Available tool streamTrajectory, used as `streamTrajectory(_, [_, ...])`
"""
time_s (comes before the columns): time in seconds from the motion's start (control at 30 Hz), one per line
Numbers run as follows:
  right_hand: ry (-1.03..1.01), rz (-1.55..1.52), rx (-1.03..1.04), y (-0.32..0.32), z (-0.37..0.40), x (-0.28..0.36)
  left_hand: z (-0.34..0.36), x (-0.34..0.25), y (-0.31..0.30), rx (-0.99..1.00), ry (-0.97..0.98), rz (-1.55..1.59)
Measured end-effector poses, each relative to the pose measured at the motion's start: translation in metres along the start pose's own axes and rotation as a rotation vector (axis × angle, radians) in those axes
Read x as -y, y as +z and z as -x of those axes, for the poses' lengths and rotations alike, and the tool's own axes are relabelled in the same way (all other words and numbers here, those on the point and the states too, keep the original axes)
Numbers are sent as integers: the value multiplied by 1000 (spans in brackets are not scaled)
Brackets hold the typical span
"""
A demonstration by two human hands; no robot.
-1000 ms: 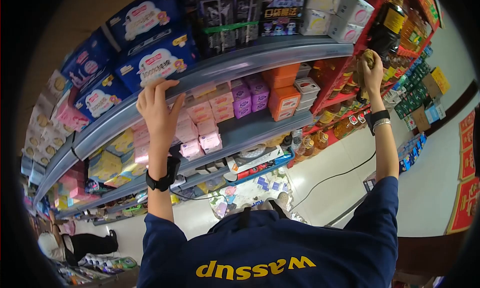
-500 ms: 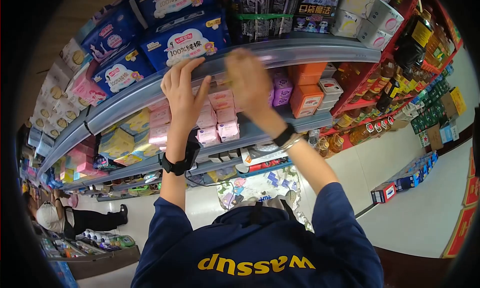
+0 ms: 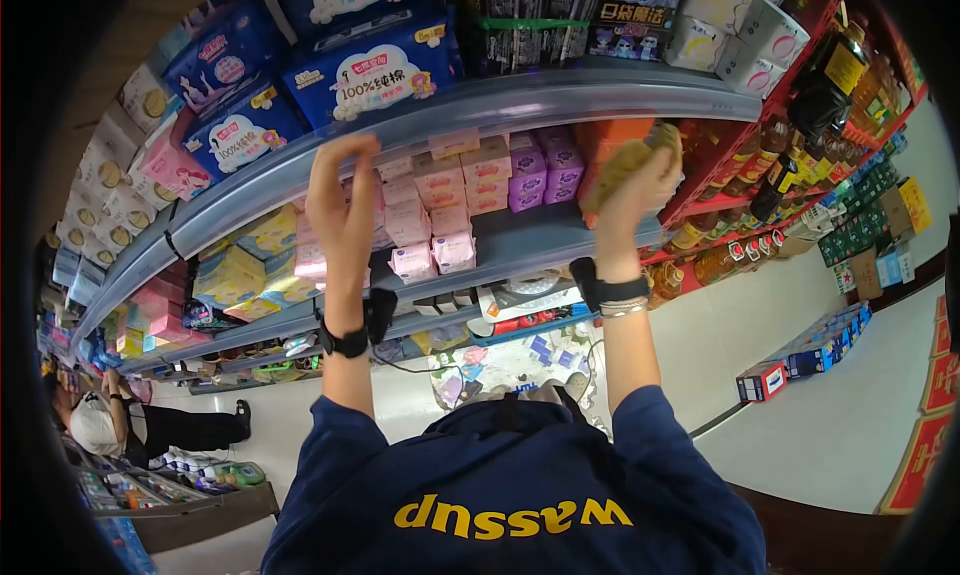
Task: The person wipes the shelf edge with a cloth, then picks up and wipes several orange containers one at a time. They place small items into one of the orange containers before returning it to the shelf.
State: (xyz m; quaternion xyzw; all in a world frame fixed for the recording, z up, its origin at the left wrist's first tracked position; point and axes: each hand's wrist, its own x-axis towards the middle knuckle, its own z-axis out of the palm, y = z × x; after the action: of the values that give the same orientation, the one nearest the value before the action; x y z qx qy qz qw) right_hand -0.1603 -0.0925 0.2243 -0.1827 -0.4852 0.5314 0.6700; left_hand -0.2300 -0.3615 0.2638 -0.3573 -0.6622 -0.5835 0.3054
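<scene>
My right hand [image 3: 640,182] is closed on a yellowish-brown cloth [image 3: 620,173], in front of the orange boxes [image 3: 600,140] at the shelf's right end. My left hand [image 3: 343,190] is raised by the grey shelf edge [image 3: 400,120], its fingers bent and apart, with nothing visible in it. Behind and beside it are pink packs [image 3: 412,260]. Purple packs [image 3: 545,170] stand between the pink ones and the orange boxes. Large blue packs [image 3: 370,80] lie on the shelf above.
Yellow packs [image 3: 235,275] fill the lower shelf at left. Oil bottles [image 3: 715,265] stand on red shelving at right. A row of blue boxes [image 3: 820,345] lies on the floor at right. At far left is another person [image 3: 180,430].
My right hand has moved right with the cloth, from the shelf edge to the orange boxes. My left hand has shifted slightly left, and more pink and purple packs show.
</scene>
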Motion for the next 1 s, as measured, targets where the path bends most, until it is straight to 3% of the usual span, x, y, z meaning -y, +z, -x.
streamTrajectory(0.07, [539,-463,-74,-16,-20,2,18,-11,2,-9,-105,127])
streamTrajectory(0.17, [724,-659,-30,-14,-32,-3,28,2,7,65,-266,282])
streamTrajectory(0.23, [777,-698,55,-9,-24,-3,28,9,12,215,-712,443])
streamTrajectory(0.37, [918,-768,273,16,10,-10,19,22,15,28,-787,612])
streamTrajectory(0.47, [1060,-812,289,34,51,20,14,27,17,-29,-787,580])
streamTrajectory(0.5, [1061,-813,291,37,60,19,14,29,16,-24,-772,525])
streamTrajectory(0.57, [957,-770,489,42,74,14,15,31,18,-29,-751,530])
streamTrajectory(0.73, [898,-662,505,52,77,12,17,36,17,-30,-730,471])
streamTrajectory(0.83, [619,-370,528,41,53,7,17,45,15,-12,-705,401])
streamTrajectory(1.0, [679,-311,440,9,-6,3,16,38,17,-26,-658,410])
